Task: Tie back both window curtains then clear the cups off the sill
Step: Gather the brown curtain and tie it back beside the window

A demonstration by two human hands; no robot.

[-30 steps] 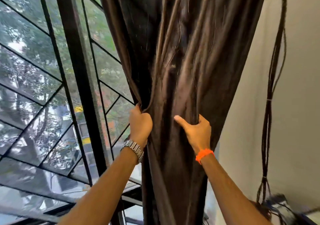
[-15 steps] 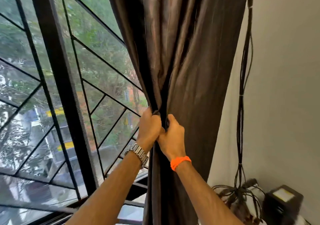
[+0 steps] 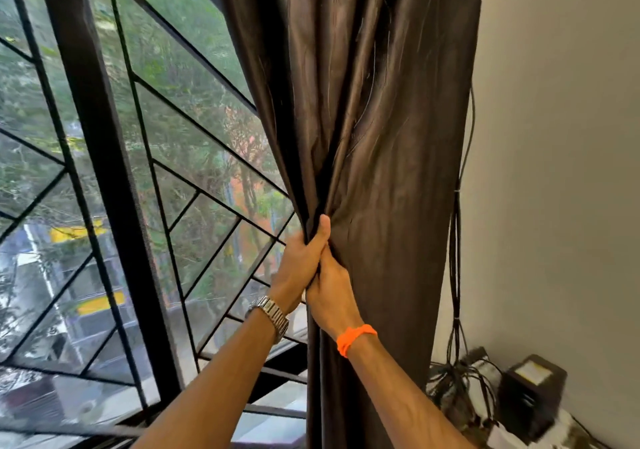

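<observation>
both hands, left hand [image 3: 300, 266] and right hand [image 3: 330, 293], clutch the upright-hanging curtain [image 3: 377, 144].

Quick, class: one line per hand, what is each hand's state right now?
Left hand: closed, gripping the gathered brown curtain.
Right hand: closed, fingers curled into the same curtain, against and just below the left hand.
</observation>
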